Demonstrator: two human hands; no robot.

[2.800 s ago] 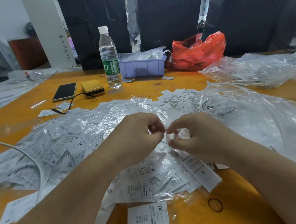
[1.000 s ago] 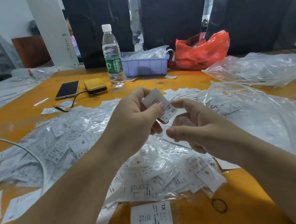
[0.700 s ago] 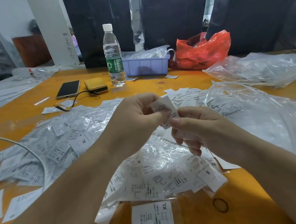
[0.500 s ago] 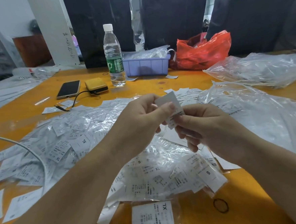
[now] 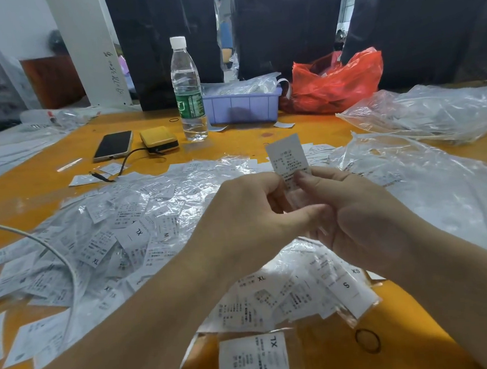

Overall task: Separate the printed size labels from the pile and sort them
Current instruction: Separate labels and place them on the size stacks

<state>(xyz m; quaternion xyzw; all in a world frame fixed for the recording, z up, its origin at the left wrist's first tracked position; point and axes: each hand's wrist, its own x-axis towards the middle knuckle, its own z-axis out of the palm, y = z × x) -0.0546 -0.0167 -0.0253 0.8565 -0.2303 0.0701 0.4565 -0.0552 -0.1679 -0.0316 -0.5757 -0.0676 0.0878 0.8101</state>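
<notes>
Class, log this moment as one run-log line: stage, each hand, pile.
stage: separating | left hand: pinches label | right hand: pinches label | pile: on table

On the worktop [image 5: 233,144] the label pile [image 5: 130,229] lies nearest (cable [image 5: 54,252] across its left); phone [image 5: 113,145], bottle [image 5: 187,93], tray [image 5: 241,108] behind.

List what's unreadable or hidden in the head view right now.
- Held label: size mark not visible; fine print blurred, lower end covered by left hand and right hand.
- Pile of labels: most sizes too small or under glare from clear plastic.
- Purple bin: contents veiled by plastic.
- Red bag: contents hidden.
- XL label: cut off by bottom edge.
</notes>
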